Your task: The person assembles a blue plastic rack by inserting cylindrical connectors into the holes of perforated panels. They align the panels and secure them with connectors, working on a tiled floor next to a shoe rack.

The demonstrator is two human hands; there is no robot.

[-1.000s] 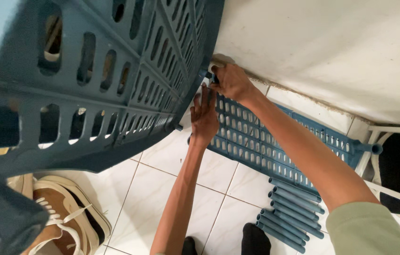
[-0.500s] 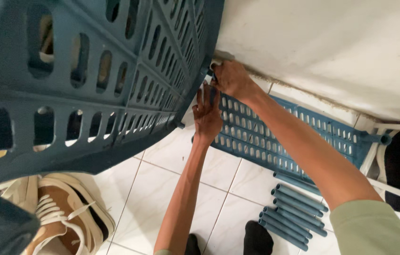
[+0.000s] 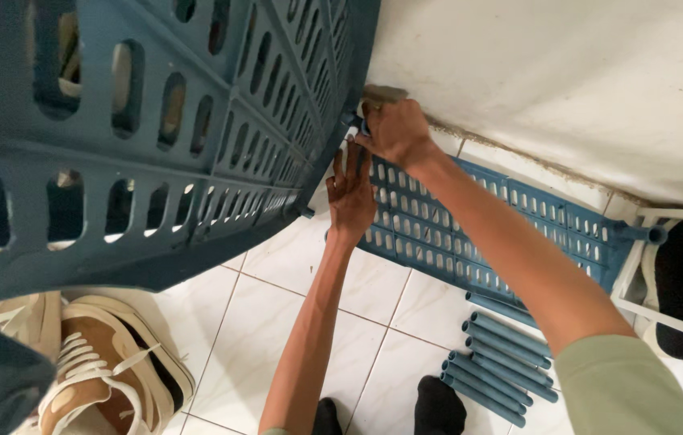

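Slatted blue plastic panel (image 3: 470, 234): stiff, light; right hand (image 3: 394, 133) fingers gripped corner peg, left hand (image 3: 349, 197) fingers flat, spread just below.

We reached both bare arms forward, our left hand (image 3: 349, 197) laid flat with fingers extended, our right hand (image 3: 394, 129) curled closed just beyond it.

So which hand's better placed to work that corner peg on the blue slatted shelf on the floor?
Probably the right hand: it already grips the corner peg by the wall. The left hand lies flat on the slatted shelf, steadying it.
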